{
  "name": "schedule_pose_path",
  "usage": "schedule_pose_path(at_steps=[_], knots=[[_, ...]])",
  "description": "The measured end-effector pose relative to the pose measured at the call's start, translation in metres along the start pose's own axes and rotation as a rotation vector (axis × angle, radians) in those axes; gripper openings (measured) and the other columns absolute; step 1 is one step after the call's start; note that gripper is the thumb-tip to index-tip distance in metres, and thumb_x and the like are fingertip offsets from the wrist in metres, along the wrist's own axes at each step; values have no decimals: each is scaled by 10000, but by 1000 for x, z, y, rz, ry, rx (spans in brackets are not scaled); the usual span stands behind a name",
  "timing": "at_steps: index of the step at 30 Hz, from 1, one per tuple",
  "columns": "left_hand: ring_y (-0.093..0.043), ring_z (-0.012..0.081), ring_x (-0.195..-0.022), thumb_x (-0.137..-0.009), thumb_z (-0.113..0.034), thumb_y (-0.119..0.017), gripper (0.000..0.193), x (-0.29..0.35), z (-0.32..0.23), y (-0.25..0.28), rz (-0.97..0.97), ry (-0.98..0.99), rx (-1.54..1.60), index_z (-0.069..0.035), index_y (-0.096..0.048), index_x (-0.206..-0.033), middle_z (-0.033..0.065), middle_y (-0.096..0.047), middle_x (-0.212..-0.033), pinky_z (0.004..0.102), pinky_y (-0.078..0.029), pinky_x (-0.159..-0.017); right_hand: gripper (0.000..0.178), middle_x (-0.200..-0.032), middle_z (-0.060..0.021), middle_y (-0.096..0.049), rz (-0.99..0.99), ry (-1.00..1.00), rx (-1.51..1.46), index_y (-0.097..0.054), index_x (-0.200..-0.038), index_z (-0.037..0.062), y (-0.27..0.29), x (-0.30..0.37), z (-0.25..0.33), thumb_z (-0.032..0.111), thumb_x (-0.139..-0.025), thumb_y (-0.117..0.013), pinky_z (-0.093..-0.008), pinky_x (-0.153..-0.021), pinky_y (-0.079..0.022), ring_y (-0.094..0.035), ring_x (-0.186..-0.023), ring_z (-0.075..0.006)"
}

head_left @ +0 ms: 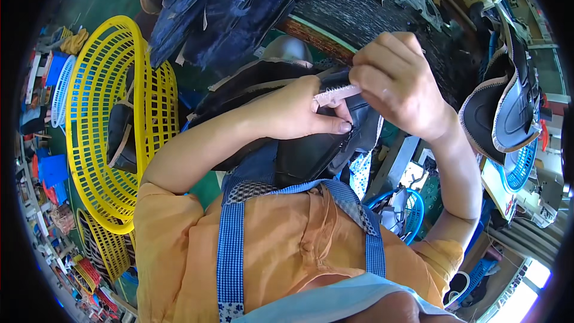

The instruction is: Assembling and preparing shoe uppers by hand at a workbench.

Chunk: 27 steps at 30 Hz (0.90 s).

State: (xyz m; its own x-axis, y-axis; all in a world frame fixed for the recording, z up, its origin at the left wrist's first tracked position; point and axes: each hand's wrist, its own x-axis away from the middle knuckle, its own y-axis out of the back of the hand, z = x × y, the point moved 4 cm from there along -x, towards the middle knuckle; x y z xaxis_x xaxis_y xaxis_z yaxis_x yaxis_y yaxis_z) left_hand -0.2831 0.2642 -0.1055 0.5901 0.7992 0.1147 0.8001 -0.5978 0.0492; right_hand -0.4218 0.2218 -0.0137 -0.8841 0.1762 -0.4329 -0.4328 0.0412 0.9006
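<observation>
L hand point(299, 111) clamps a black shoe upper point(311, 149) at centre, thumb pressed on its edge; R hand point(397, 84) pinches a pale small brush point(338, 93) just above it. Yellow basket point(101, 114) sits far left. Risk: brush slips off the edge, as the upper rests unsupported w/ only the thumb steadying it.

Much of the black leather piece point(311, 149) is covered by the left hand point(299, 111) and its forearm. One end of the pale bristled strip point(338, 94) is hidden inside the right hand point(397, 84). The yellow basket point(95, 114) contents are only partly seen. Small items along the left rim are blurred beyond telling.
</observation>
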Motion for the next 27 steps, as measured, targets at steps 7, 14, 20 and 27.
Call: schedule_pose_path(at_steps=[7,14,20,27], knots=[[-660,198,-780,-846,-200,-729,193,-2,-3,-5,-34,-108,-132,-21,-699,-911,111,-703,-837,332,-495,-752,276,-1035,-121,-605,103,147,23,-617,-911,10,10,-2,15,140,-668,-642,-366,-830,-495,-608,-953,-284],[-677,266,-787,-842,-198,-691,185,-3,-21,-13,-1,-91,-196,-19,-692,-888,142,-702,-833,367,-506,-746,209,-880,-84,-540,284,-32,33,-598,-827,23,13,-5,21,121,-654,-664,-362,-750,-482,-570,-846,-249],[-674,321,-713,-803,-177,-683,162,-4,-30,-18,19,-130,-385,-19,-718,-804,161,-695,-776,404,-518,-689,120,-768,-140,-561,750,-339,-352,-624,-791,-27,34,-13,-9,80,-743,-648,-390,-668,-496,-606,-743,-321],[-657,334,-683,-797,-180,-681,125,2,-29,-31,27,-220,-383,-61,-709,-772,149,-665,-707,436,-502,-657,163,-827,-134,-609,752,-255,-429,-647,-908,-11,5,11,-20,40,-764,-704,-398,-626,-470,-614,-692,-327]])
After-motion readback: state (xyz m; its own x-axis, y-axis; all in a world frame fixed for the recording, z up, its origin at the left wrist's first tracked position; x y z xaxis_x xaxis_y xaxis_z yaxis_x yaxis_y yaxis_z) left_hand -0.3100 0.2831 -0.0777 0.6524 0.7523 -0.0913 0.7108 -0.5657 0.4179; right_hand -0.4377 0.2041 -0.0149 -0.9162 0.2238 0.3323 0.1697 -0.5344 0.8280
